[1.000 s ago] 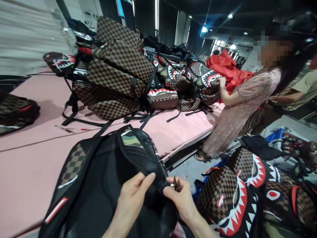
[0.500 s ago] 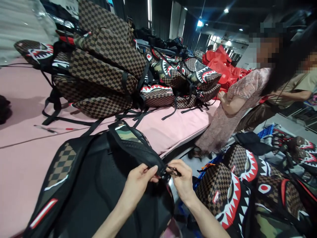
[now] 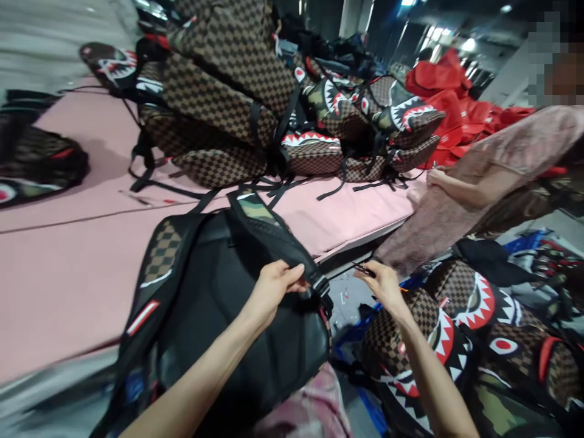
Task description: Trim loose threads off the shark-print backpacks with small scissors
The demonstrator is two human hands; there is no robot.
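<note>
A black backpack (image 3: 205, 286) lies back panel up at the table's front edge, with checkered and camouflage patches on its straps. My left hand (image 3: 278, 283) is closed on the lower end of its right shoulder strap (image 3: 269, 237), thumb on top. Just beyond those fingers sits a black strap buckle (image 3: 322, 286). My right hand (image 3: 383, 283) is apart from the backpack, to its right. It grips small dark thread snips (image 3: 364, 268), whose pointed tips face left towards the buckle.
Checkered backpacks with shark mouths are heaped on the pink table (image 3: 68, 274). More bags (image 3: 456, 304) are piled low at the right. A dark bag (image 3: 41, 158) lies at the far left. A person (image 3: 456, 188) stands beside the table near red bags (image 3: 456, 115).
My right hand has moved away from the buckle to the right with the snips. My left hand still holds the strap. The view has shifted, and a dark bag shows more at left.
</note>
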